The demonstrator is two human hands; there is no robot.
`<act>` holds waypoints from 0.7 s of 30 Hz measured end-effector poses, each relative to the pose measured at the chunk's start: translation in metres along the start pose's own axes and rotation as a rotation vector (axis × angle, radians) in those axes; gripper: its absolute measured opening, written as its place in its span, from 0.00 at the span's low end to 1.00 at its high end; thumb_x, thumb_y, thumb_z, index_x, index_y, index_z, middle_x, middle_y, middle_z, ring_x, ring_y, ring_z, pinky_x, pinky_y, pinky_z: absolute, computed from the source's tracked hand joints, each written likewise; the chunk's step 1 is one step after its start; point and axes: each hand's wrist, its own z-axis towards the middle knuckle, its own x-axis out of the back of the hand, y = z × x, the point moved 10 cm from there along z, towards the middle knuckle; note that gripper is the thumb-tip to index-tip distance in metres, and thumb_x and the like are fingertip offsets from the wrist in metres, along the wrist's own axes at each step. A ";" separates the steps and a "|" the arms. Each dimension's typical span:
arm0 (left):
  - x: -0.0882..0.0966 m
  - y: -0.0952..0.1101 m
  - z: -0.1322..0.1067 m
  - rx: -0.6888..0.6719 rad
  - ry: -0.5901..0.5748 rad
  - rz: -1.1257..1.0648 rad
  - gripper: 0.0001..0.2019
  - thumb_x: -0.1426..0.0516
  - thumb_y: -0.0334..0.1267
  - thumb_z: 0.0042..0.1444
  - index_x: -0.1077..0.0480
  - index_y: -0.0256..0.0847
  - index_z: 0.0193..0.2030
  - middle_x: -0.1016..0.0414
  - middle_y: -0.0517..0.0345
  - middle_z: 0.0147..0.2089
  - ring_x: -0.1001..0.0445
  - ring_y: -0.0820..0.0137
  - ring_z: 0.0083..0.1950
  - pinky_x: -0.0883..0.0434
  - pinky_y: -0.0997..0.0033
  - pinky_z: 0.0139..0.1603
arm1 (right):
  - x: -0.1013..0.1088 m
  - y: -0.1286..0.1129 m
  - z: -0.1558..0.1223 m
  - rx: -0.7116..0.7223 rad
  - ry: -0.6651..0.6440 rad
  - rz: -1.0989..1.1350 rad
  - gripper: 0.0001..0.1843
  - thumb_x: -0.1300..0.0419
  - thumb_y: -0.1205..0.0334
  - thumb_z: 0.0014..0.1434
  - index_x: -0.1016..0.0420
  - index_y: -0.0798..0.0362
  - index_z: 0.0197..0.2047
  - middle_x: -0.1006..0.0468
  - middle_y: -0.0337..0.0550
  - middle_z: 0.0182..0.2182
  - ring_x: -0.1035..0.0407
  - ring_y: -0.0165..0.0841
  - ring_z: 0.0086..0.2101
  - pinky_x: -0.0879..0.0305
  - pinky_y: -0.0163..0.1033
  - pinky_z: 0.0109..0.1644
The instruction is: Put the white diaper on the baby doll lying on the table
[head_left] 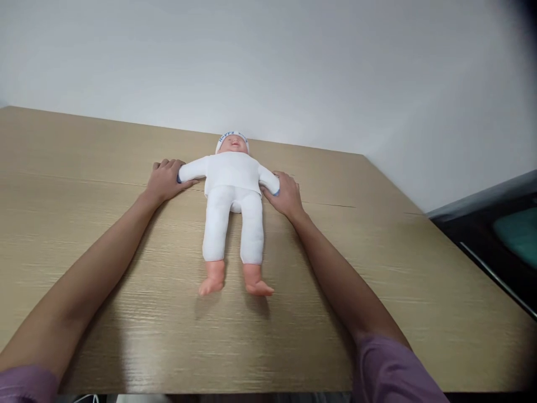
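Note:
A baby doll in a white suit and white cap lies on its back on the wooden table, head toward the wall, bare feet toward me. My left hand is closed around the end of the doll's arm on the left side. My right hand is closed around the end of its other arm. Both of the doll's arms are spread out sideways. My sleeves are purple.
A white wall rises right behind the table. The table's right edge runs diagonally at the right, with a dark surface and a teal object beyond it. The near table edge lies at the bottom of the view.

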 end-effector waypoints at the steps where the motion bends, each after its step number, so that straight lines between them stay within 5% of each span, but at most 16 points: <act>1: 0.001 0.001 -0.001 0.004 0.003 -0.001 0.46 0.48 0.82 0.65 0.25 0.39 0.65 0.18 0.32 0.63 0.26 0.37 0.66 0.38 0.39 0.72 | 0.001 -0.001 -0.001 -0.009 0.008 -0.017 0.36 0.39 0.38 0.72 0.29 0.55 0.71 0.20 0.65 0.63 0.30 0.59 0.61 0.31 0.61 0.65; 5: 0.007 0.001 -0.013 0.079 0.003 0.005 0.45 0.44 0.77 0.65 0.27 0.38 0.70 0.16 0.33 0.60 0.23 0.38 0.63 0.37 0.40 0.72 | 0.010 -0.008 -0.010 -0.041 0.066 -0.047 0.38 0.36 0.39 0.70 0.29 0.54 0.73 0.24 0.65 0.66 0.33 0.59 0.63 0.34 0.62 0.68; 10: 0.016 0.000 -0.042 0.209 0.006 -0.031 0.39 0.44 0.62 0.71 0.33 0.33 0.77 0.22 0.26 0.69 0.27 0.35 0.70 0.37 0.35 0.75 | 0.023 -0.003 -0.037 -0.160 0.161 -0.018 0.37 0.39 0.49 0.70 0.34 0.56 0.76 0.29 0.67 0.71 0.39 0.58 0.68 0.38 0.63 0.74; 15: 0.035 0.011 -0.081 0.313 0.134 -0.140 0.42 0.43 0.47 0.69 0.45 0.24 0.83 0.43 0.16 0.84 0.41 0.28 0.82 0.38 0.25 0.76 | 0.039 0.006 -0.071 -0.369 0.176 0.053 0.34 0.42 0.57 0.68 0.33 0.57 0.74 0.29 0.70 0.71 0.40 0.58 0.69 0.40 0.68 0.74; 18: 0.053 0.035 -0.110 0.368 0.192 -0.178 0.44 0.42 0.42 0.66 0.49 0.21 0.84 0.45 0.13 0.84 0.42 0.27 0.83 0.39 0.23 0.78 | 0.055 -0.018 -0.098 -0.422 0.127 0.070 0.37 0.40 0.56 0.68 0.34 0.60 0.76 0.34 0.74 0.74 0.43 0.61 0.73 0.44 0.69 0.78; 21: 0.088 0.087 -0.155 0.319 0.215 -0.255 0.41 0.43 0.44 0.69 0.45 0.25 0.83 0.40 0.17 0.82 0.40 0.31 0.83 0.40 0.25 0.80 | 0.086 -0.072 -0.143 -0.345 0.079 0.159 0.39 0.40 0.53 0.69 0.36 0.60 0.78 0.33 0.74 0.75 0.42 0.62 0.74 0.46 0.72 0.79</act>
